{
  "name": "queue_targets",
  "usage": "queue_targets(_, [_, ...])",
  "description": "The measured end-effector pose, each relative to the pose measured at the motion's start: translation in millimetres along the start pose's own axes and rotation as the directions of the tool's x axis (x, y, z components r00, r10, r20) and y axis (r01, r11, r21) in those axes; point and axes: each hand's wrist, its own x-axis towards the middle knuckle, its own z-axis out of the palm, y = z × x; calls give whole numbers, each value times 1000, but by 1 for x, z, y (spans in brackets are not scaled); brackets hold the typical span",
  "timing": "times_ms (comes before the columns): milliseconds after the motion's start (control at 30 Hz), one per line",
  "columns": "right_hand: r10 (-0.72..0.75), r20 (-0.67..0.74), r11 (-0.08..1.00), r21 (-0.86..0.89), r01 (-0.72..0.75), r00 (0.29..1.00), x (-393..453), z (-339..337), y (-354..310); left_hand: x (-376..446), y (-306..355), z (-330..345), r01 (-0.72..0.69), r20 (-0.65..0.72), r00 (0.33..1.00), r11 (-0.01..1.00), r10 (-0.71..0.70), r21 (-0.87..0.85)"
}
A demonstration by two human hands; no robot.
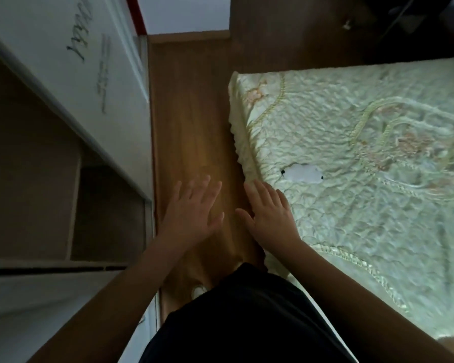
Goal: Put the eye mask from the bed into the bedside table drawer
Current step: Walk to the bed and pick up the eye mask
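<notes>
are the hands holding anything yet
Nothing is held. The left hand and right hand are both open and empty; the white eye mask lies untouched on the bed.

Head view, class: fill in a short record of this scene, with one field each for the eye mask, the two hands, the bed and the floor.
eye mask: white eye mask lying flat on the bed, near its edge, untouched
left hand: left hand open, fingers spread, over the floor, holding nothing
right hand: right hand open, at the bed's edge, short of the mask
bed: bed with pale quilted cover
floor: wooden floor beside the bed
</notes>
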Motion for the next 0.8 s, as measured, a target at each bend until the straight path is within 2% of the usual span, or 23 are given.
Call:
queue_targets(367, [242,-31,970,-6,-242,970,104,-24,116,199,27,-31,-294,26,956,955,293,42])
queue_targets(567, [336,-16,942,11,-336,942,137,-40,155,286,57,-55,-454,50,891,888,451,69])
queue_targets(800, [507,-26,860,89,-503,862,182,-38,183,394,67,-56,-629,117,777,772,618,97])
